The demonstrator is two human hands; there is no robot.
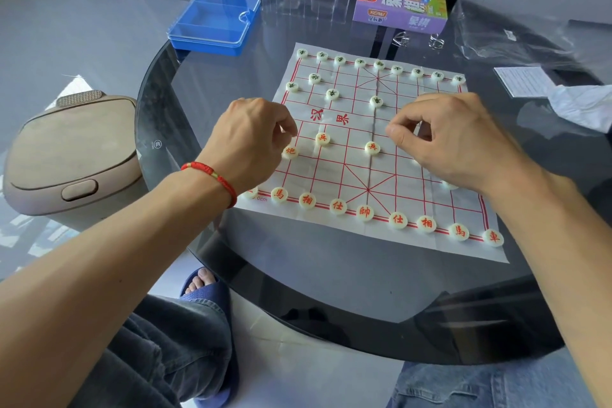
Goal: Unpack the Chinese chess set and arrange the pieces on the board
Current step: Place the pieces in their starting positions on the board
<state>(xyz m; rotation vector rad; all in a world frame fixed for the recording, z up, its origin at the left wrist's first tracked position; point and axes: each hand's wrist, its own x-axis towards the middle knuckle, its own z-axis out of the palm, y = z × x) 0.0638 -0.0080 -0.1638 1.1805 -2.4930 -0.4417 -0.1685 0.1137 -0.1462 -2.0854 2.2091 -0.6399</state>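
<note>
The left hand (255, 139) hovers over the left edge of the board (371, 242) with its fingers curled and its thumb and forefinger tips drawn together; whether they pinch a piece cannot be told. A red-lettered cannon piece (290, 152) lies just below those fingertips, at about six o'clock from them, and a red soldier piece (322, 138) sits near at three o'clock. The right hand (453, 139) hovers over the right half, fingers curled inward and thumb tip near the forefinger, and nothing is visible between them. Another red soldier piece (372, 147) lies just beside that thumb at about eight o'clock. Red pieces line the near edge and green-lettered pieces (379, 64) the far edge. At twelve o'clock beyond the board stand a purple box (402, 7), a clear tray (308, 0) and, toward eleven, a blue case (213, 21) on the glass table (331, 288).
</note>
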